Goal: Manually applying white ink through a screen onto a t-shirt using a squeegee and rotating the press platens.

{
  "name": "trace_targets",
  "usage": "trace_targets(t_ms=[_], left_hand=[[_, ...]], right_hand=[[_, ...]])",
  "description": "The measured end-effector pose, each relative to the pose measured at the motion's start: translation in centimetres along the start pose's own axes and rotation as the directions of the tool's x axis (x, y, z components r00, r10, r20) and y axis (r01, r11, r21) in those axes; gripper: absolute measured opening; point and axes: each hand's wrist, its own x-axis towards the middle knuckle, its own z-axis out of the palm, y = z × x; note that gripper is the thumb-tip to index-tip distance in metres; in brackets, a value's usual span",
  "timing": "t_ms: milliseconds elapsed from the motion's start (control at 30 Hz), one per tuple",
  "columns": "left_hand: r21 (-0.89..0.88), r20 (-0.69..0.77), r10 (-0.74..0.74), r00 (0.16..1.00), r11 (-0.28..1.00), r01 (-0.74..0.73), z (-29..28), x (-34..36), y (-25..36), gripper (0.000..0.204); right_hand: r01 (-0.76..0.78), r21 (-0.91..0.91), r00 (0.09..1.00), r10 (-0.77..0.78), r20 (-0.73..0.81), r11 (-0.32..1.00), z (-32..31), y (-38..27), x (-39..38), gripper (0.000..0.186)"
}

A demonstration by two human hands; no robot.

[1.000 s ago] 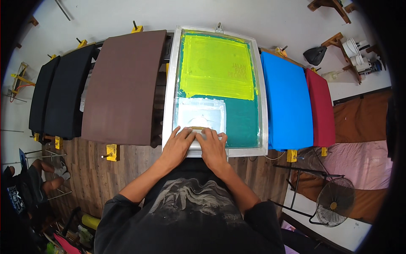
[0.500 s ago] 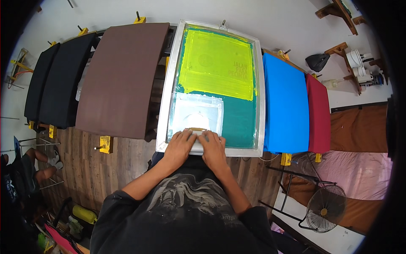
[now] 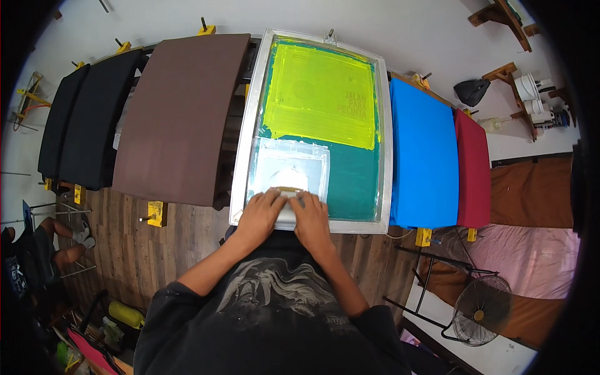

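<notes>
The left hand point(image 3: 257, 219) grips the squeegee point(image 3: 285, 210) by its left side, at the near edge of the screen frame point(image 3: 385, 156); the right hand point(image 3: 312, 220) grips its right side. It appears stiff and light, possibly ink-slick; both ends suit the grip.

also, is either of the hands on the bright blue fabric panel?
No, the left hand and right hand both hold a pale grey tool over the silver metal-framed screen, left of that blue fabric panel.
</notes>
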Motion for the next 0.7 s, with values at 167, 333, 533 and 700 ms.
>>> trace_targets(t_ms=[167,333,533,700], left_hand=[[-0.053,0.071,-0.066,0.995,0.996,0.069,-1.6,0.8,1.1,0.042],[-0.018,-0.05,-0.016,0.999,1.0,0.016,-0.5,4.2,-1.5,0.043],[0.0,0.024,-0.006,1.0,1.0,0.006,0.2,-0.3,0.0,0.04],[-0.054,0.074,-0.036,0.997,0.998,0.04,-1.1,1.5,0.1,0.051]], right_hand=[[-0.001,0.016,0.999,0.0,0.055,1.0,-1.8,-0.1,0.5,0.05],[-0.021,-0.045,1.0,0.022,0.013,0.999,-1.9,0.8,4.3,0.051],[-0.01,-0.052,0.999,0.011,0.036,0.999,0.0,-0.1,-0.2,0.052],[-0.045,-0.043,0.991,0.05,0.122,0.998,-2.6,-0.3,1.8,0.053]])
